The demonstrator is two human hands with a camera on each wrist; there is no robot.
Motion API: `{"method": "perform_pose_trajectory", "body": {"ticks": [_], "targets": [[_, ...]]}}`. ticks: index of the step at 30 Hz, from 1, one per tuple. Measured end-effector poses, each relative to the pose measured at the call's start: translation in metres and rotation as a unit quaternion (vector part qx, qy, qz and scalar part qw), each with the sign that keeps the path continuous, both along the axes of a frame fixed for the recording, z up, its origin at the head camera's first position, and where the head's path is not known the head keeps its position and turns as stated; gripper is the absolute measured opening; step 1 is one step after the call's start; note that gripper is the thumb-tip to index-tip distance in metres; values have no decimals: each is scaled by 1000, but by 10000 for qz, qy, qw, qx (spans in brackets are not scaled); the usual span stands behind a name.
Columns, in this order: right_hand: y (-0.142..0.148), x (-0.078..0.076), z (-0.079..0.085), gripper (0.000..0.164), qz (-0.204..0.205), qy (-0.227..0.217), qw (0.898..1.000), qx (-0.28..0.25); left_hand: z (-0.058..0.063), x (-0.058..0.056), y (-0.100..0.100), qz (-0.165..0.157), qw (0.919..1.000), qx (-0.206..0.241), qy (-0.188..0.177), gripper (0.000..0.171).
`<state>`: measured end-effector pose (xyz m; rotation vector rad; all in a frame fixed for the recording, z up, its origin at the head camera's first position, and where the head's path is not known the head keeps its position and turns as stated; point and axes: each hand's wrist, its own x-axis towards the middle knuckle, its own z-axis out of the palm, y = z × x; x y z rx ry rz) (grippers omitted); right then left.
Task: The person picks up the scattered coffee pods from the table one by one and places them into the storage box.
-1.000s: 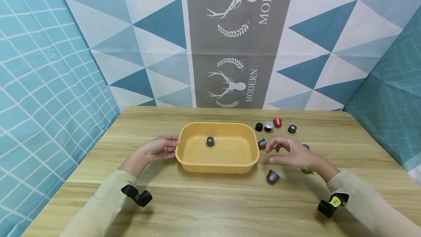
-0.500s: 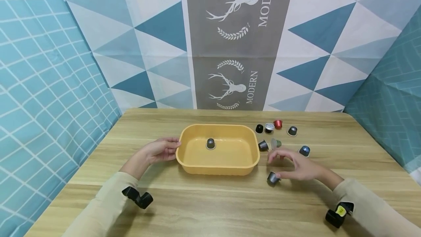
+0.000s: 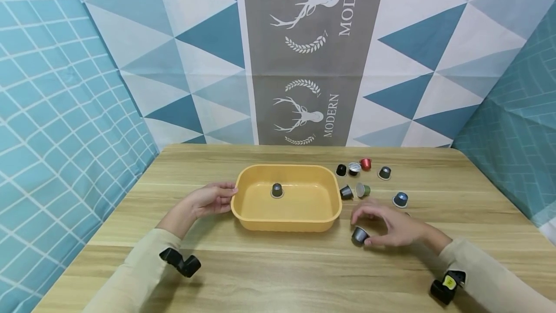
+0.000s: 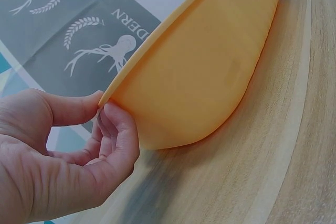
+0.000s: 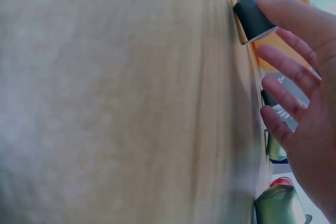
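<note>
My left hand [image 3: 213,200] pinches the left rim of a yellow-orange plastic tub [image 3: 286,225], thumb on top and fingers curled under, as the left wrist view [image 4: 100,100] shows. Inside the tub stands one dark coffee capsule [image 3: 277,190]. My right hand [image 3: 388,223] is at a dark grey coffee capsule [image 3: 359,236] lying tilted on the table, right of the tub. In the right wrist view the thumb tip overlaps that capsule [image 5: 253,18], while the other fingers are spread loosely on its far side.
Several more capsules lie right of the tub: a dark one [image 3: 346,192] beside its wall, a green one [image 3: 363,190], a blue one [image 3: 400,200], a red one [image 3: 366,163] and others behind. A patterned cloth backdrop [image 3: 304,62] rises behind the wooden table [image 3: 278,274].
My right hand has moved toward me, from beside the tub's right wall to the grey capsule. The green capsule now shows near the tub. My left hand keeps its place on the rim.
</note>
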<state>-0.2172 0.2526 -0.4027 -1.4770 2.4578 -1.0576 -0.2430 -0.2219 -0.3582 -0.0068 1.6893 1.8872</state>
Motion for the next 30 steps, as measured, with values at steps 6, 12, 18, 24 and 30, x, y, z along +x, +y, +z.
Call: {"method": "perform_pose_trajectory", "body": {"ticks": [6,12,18,24,30], "targets": [[0,2,-1,42,-61,-116,9999,45,-1,0,-1,-22,10000,3,36,7],[0,2,-3,41,147,26,9998,-134,0,0,-1,-75,9999,52,70,7],[0,2,-3,39,135,19,9997,-190,-1,0,-1,-79,9999,36,66,7],[-1,2,0,38,79,-50,9997,-244,-2,-1,-1,-50,10000,13,80,6],[-1,1,1,40,21,71,9996,-257,-2,-1,-1,-73,9999,25,78,6]]}}
